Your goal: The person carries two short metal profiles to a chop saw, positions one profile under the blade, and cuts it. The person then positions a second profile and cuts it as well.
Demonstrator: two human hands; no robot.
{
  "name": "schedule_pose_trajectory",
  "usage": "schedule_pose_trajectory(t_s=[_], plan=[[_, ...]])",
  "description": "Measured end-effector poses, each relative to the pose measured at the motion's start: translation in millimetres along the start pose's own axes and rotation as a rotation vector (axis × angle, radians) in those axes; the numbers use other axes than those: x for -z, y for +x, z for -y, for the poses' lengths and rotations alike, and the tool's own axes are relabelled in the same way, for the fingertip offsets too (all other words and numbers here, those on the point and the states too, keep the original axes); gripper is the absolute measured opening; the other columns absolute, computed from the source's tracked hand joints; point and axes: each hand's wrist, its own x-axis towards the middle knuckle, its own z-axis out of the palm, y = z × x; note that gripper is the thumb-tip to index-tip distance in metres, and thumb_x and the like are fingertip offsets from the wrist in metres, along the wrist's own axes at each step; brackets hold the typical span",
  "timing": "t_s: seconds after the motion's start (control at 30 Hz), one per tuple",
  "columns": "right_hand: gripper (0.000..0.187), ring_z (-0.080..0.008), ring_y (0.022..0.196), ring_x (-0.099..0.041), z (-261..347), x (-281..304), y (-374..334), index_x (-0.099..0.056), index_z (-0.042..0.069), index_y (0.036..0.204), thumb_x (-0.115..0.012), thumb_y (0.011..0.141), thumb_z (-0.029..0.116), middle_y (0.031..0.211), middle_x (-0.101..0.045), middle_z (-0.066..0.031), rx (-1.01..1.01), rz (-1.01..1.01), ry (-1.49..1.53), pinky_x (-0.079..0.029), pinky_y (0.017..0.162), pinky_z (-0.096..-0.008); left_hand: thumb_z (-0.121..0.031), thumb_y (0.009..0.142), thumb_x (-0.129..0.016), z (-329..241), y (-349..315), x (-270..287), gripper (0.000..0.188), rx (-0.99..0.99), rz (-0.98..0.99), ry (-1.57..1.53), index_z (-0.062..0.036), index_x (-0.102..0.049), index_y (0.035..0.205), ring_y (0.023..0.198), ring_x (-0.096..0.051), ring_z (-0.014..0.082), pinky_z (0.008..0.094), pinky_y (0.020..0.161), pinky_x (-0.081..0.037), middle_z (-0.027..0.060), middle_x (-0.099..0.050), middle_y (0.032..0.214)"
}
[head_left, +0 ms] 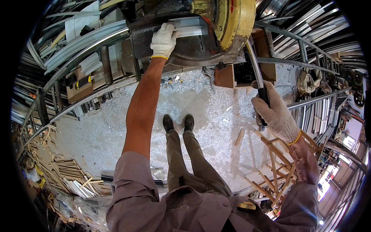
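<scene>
My left hand [164, 41], in a white knit glove, is closed on the end of a short silver aluminium profile [191, 31]. The profile lies on the dark metal table [183, 54] of a cut-off saw. Just right of it stands the saw's yellow guard [235, 27]; the blade cannot be made out. My right hand [276, 112], gloved too, wraps round the black grip of the saw's long metal handle [254, 58], out to the right and nearer to me than the saw table.
Long metal profiles [87, 42] lie on a rack at the left, and more [305, 31] are stacked at the far right. A wooden frame [278, 166] stands low on the right. Wood strips [69, 174] are piled at the left. Metal chips litter the floor [104, 127].
</scene>
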Motion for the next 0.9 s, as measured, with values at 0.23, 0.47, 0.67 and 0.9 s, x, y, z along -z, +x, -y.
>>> schedule_pose_trajectory(t_s=[0.23,0.47,0.67,0.9], plan=[[0.038,-0.0086,0.064,-0.055,1.9,-0.1,-0.9,-0.046,-0.001,0.134,-0.058,0.106,0.022,0.079,-0.052,0.0003,-0.016,0.011,0.011,-0.049,0.056,-0.0280,-0.034,0.091,-0.076,-4.4,0.9,3.6,0.028,0.013,0.024,0.026,-0.0111,-0.067,0.103,0.090,-0.072,0.0347,0.0495,0.078,-0.056,0.0082,-0.068,0.110],[0.033,-0.0079,0.064,-0.054,4.1,-1.3,-0.5,-0.047,0.000,0.130,-0.057,0.106,0.020,0.080,-0.050,0.0010,-0.028,0.007,0.020,-0.048,0.056,-0.0275,-0.034,0.095,-0.074,-1.4,1.4,4.2,0.031,-0.007,0.025,0.003,-0.0072,-0.066,0.108,0.092,-0.070,0.0423,0.0510,0.077,-0.058,0.0131,-0.066,0.116],[0.044,-0.0074,0.061,-0.051,0.5,-3.2,0.5,-0.046,-0.001,0.141,-0.058,0.104,0.019,0.075,-0.050,0.0020,-0.034,-0.021,0.018,-0.044,0.054,-0.0265,-0.035,0.095,-0.074,-3.5,1.3,4.4,0.031,-0.010,0.027,-0.009,-0.0071,-0.066,0.107,0.091,-0.070,0.0435,0.0518,0.076,-0.058,0.0140,-0.066,0.116],[0.043,-0.0070,0.061,-0.051,-2.5,-3.6,1.1,-0.046,0.000,0.142,-0.058,0.105,0.018,0.075,-0.051,0.0024,-0.023,-0.014,0.012,-0.044,0.054,-0.0265,-0.035,0.095,-0.074,0.4,0.7,3.6,0.031,-0.006,0.026,-0.022,-0.0069,-0.066,0.107,0.091,-0.070,0.0435,0.0517,0.076,-0.058,0.0139,-0.067,0.118]])
